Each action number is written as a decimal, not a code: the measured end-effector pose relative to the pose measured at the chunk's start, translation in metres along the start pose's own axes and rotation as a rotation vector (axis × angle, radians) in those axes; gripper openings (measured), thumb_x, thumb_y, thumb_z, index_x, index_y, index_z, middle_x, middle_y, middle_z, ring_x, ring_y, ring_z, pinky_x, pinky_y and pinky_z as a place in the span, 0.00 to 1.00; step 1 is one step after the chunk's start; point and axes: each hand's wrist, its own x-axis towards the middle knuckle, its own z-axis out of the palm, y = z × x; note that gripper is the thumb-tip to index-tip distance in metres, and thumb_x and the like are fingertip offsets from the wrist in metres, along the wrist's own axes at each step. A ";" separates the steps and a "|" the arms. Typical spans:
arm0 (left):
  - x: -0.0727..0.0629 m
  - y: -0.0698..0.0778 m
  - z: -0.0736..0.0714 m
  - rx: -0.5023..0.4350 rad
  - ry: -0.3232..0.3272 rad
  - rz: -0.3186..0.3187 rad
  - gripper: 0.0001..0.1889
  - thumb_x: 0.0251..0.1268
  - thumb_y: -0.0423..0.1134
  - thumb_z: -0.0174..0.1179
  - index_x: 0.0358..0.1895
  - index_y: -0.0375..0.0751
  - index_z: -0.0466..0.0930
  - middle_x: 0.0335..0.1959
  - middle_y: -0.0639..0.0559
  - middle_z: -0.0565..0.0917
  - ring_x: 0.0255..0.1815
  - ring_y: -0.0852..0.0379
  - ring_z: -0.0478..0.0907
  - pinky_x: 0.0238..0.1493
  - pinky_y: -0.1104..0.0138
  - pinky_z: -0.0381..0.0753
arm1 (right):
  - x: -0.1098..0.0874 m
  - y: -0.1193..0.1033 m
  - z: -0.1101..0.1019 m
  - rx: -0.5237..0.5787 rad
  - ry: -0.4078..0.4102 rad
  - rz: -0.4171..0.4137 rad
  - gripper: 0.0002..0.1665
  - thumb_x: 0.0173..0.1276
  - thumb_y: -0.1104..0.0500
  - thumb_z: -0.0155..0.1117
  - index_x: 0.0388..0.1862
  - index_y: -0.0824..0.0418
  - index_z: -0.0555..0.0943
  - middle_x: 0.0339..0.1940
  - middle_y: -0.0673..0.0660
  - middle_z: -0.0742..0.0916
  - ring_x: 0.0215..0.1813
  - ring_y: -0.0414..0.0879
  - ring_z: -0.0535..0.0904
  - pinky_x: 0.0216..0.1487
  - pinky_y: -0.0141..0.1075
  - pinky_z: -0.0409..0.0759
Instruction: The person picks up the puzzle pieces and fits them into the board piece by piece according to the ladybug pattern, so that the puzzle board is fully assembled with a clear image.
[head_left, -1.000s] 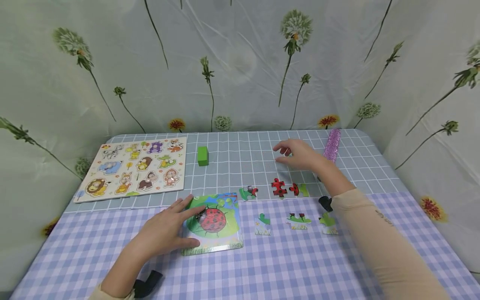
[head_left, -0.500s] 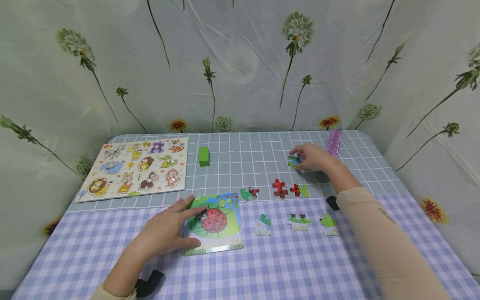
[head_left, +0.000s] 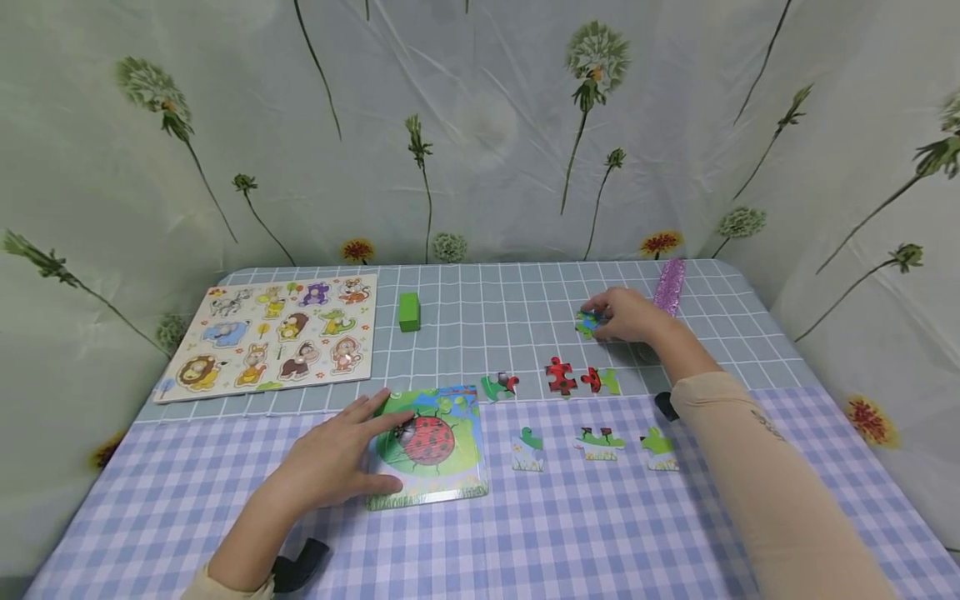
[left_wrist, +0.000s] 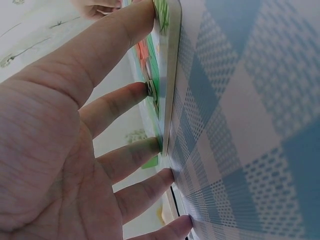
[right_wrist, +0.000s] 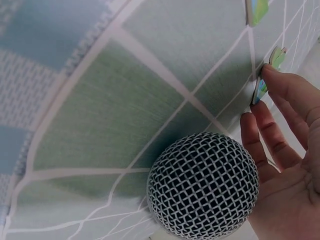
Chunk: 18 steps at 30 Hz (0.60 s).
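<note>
My left hand (head_left: 333,458) rests with spread, fairly straight fingers on the left side of a square ladybug puzzle board (head_left: 450,475). In the left wrist view its fingertips touch the board's edge and the checked cloth. At the back right, my right hand (head_left: 628,315) pinches a blue and green jigsaw piece (head_left: 587,325) between thumb and fingers, low over the grey cloth. The right wrist view shows this puzzle piece (right_wrist: 260,89) at the fingertips, close to the cloth. Between the hands lie several loose pieces, among them a red one (head_left: 560,377).
A wooden animal peg puzzle (head_left: 273,337) lies at the back left, with a green block (head_left: 408,312) beside it. A purple glittery microphone (head_left: 669,287) lies behind the right wrist; its mesh head (right_wrist: 204,186) is near that hand. Loose pieces (head_left: 600,444) lie in front.
My right hand has moved slightly right and down onto the blue and green jigsaw piece and now pinches it. The left hand has stayed on the board.
</note>
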 end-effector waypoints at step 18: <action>0.000 -0.001 -0.001 0.002 0.001 -0.003 0.48 0.50 0.65 0.81 0.78 0.64 0.74 0.86 0.43 0.64 0.83 0.29 0.65 0.64 0.30 0.80 | -0.002 -0.001 0.005 -0.072 0.037 -0.067 0.27 0.67 0.60 0.76 0.64 0.70 0.85 0.52 0.68 0.91 0.53 0.58 0.85 0.61 0.56 0.84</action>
